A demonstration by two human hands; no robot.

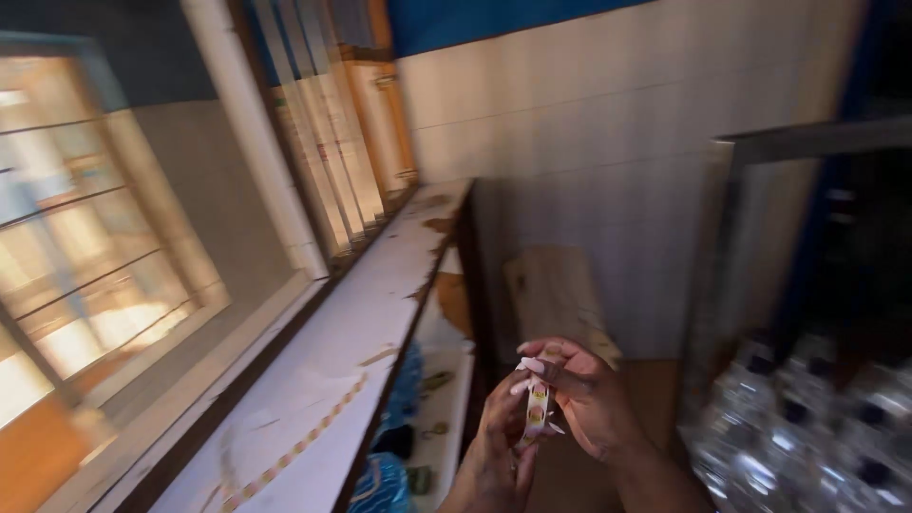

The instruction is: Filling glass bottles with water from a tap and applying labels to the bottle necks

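Both hands meet low centre, wrists cut off by frame edge. Left hand [496, 439] and right hand [578, 388] each pinch a narrow white paper strip with small red-yellow round stickers [537, 410]; strip's long axis runs approx. vertical, top end at right fingertips [528, 365]. Sticker detail too blurred to read. A second strip of like stickers [299, 446] lies along worn white-painted counter [370, 313]. Clear plastic bottles [807, 427], lower right, blurred and cut off.

Glossy paper sticker strip [537, 410]; chipped painted wooden counter [332, 380] (matt, worn); shiny clear-plastic bottles [807, 427].
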